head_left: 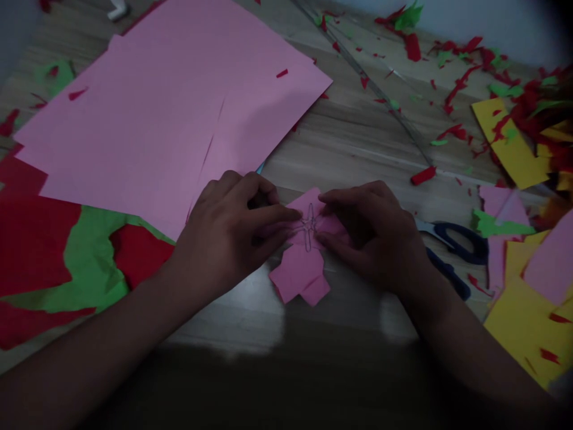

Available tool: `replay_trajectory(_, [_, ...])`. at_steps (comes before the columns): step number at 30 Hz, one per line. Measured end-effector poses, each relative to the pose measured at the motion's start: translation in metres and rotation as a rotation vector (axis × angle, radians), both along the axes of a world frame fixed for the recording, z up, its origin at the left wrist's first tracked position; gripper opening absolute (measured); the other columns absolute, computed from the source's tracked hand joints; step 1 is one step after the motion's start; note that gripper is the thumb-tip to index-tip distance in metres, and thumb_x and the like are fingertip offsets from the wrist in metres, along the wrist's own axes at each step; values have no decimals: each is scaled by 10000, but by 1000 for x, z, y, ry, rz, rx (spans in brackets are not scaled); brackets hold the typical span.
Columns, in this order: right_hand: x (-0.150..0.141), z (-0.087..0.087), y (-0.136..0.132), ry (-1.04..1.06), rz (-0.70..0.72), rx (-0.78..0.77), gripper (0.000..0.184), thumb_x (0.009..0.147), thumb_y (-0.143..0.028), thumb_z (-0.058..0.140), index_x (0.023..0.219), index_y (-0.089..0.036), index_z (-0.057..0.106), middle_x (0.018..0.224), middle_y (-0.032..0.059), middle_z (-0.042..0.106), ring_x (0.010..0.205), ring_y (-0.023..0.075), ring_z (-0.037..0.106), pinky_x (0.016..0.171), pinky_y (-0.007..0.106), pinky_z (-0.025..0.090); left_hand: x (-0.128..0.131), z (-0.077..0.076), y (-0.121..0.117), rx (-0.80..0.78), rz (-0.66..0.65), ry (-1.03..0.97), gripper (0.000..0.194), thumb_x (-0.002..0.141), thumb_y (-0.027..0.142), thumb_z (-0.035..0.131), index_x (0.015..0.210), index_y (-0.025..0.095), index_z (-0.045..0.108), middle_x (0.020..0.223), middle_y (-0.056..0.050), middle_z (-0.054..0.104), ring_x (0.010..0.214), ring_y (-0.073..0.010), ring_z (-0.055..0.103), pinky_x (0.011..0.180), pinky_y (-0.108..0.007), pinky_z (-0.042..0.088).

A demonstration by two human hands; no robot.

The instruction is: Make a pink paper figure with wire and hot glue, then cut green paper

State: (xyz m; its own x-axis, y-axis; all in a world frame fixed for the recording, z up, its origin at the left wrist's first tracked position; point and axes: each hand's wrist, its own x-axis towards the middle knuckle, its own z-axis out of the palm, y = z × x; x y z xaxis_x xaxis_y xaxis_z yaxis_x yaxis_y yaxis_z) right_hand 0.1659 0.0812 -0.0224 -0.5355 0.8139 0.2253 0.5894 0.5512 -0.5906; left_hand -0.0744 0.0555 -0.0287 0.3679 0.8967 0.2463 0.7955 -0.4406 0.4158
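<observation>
Between my hands is a pink paper cutout (299,269) with notched, petal-like lobes, lying low over the table. Thin looped lines cross its middle; whether they are drawn or bent wire I cannot tell. My left hand (237,221) pinches the cutout's left side between thumb and fingers. On the opposite side, my right hand (371,227) grips its right part, thumb below and fingers above. My fingertips cover some of the paper's edges. Just right of my right hand lie scissors with dark blue handles (465,245), partly hidden behind my wrist.
Large pink sheets (170,101) lie at upper left, over red paper (36,245) and green paper (94,257). A long clear ruler-like strip (380,92) runs diagonally across the wooden table. Yellow paper pieces (528,328) and red and green scraps (465,83) crowd the right.
</observation>
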Motion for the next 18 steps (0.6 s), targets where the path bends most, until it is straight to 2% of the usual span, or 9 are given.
replay_trajectory(18, [0,-2,0,3,6,6,398,813,-233,750,1193,-250,635,1077,40,724,992,263,608,876,433,492,1,1,-1,5,9,-12,174,890,412,676,1039,376,759,1010,-43,652,918,-230,568,774,-407,454])
